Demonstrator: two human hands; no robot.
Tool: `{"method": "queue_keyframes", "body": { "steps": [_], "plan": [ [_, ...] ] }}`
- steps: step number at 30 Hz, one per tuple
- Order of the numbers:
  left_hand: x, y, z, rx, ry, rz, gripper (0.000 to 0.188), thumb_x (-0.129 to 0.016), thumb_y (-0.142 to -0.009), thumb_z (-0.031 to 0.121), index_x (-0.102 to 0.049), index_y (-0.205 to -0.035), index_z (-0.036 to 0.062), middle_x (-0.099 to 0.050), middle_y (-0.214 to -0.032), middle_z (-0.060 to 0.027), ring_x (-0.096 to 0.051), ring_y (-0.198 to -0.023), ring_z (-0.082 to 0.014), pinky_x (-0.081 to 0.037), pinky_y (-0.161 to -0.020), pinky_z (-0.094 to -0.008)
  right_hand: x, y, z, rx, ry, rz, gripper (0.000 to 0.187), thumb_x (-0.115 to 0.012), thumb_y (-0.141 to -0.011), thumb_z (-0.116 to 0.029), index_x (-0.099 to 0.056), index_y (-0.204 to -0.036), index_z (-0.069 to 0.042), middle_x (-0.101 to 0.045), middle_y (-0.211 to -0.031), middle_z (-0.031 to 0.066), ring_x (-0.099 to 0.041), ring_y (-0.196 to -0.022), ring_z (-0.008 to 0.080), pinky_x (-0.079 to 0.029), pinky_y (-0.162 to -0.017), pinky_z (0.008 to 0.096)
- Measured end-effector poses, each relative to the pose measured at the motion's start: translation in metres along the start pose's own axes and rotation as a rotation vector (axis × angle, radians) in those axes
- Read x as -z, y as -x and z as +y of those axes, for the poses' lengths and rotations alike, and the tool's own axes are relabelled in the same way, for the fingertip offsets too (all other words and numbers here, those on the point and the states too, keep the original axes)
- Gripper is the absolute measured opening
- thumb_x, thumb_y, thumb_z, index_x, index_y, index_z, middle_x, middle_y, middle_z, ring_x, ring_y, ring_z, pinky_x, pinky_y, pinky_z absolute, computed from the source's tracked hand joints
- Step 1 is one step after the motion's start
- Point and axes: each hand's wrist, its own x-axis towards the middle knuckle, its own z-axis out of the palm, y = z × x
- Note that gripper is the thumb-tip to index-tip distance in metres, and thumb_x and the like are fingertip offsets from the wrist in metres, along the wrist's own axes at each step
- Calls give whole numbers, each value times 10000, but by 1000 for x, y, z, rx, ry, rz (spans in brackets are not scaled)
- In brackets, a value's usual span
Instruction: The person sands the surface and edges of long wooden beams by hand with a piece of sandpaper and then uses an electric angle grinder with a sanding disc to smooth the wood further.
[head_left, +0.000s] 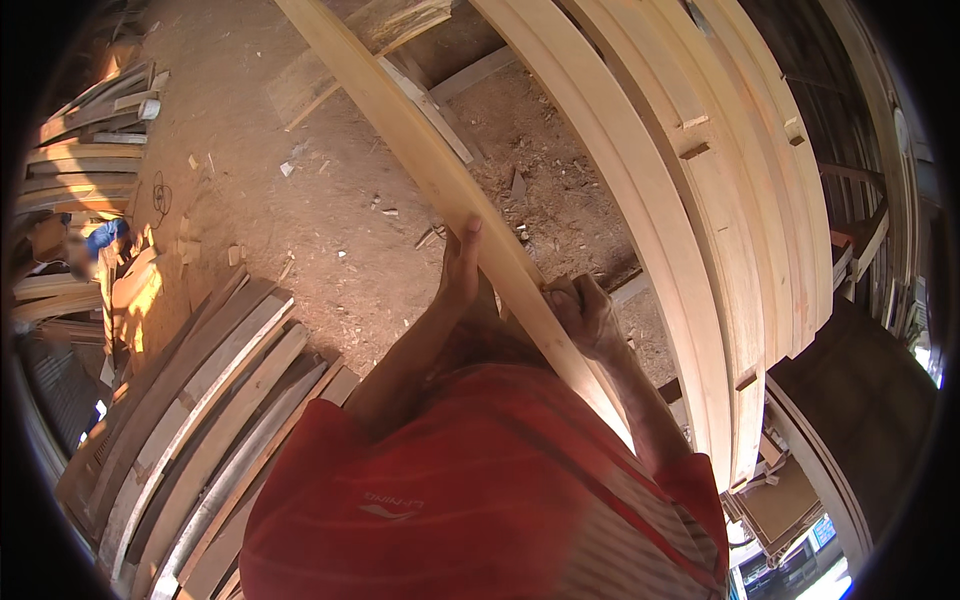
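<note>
A long, pale wooden plank (440, 180) runs slantwise from the far left down past my right side, close against my body. My left hand (462, 265) grips its left edge, the thumb lying on the upper face and the other fingers hidden beneath. Slightly nearer to me, my right hand (587, 315) is closed at the opposite edge with its fingers curled in. To the right of the plank, across a gap, rise several long wooden boards (640, 170) laid side by side, with small notches or pegs showing in some.
Stacked timber (200, 420) lies at the near left, and more lumber (85, 165) at the far left. Beside it is a person in blue (105, 236). Wood chips and scraps litter the dirt floor (240, 130). A wooden offcut (405, 25) sits beyond the plank.
</note>
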Motion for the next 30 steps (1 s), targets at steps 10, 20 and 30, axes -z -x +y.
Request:
{"method": "queue_keyframes", "body": {
  "steps": [10, 20, 30],
  "plan": [
    [44, -125, 142, 71, 182, 371, 742, -426, -1063, 640, -424, -1575, 102, -548, -1486, -134, -572, -1305, -265, -445, -1104, -411, -8, -48, -22, 137, 75, -33, 282, -639, -1025, -311, -730, -1042, -44, -657, -845, 165, -710, -741, 312, -542, -638, 425],
    [71, -192, 132, -223, -72, 441, 718, -371, -1101, 574, -380, -1596, 54, -584, -1407, -193, -627, -1226, -311, -507, -1028, -427, -76, -229, -89, 146, 109, 1, 451, -632, -1008, -439, -673, -944, 6, -674, -829, 251, -712, -757, 388, -539, -635, 474],
    [69, -176, 138, -260, -107, 360, 758, -333, -1112, 587, -388, -1545, -32, -609, -1299, -244, -641, -1148, -326, -513, -963, -439, -108, -296, -106, 374, 173, 101, 371, -614, -1027, -404, -727, -1080, -54, -628, -797, 233, -696, -718, 366, -526, -625, 455]
  ]
}}
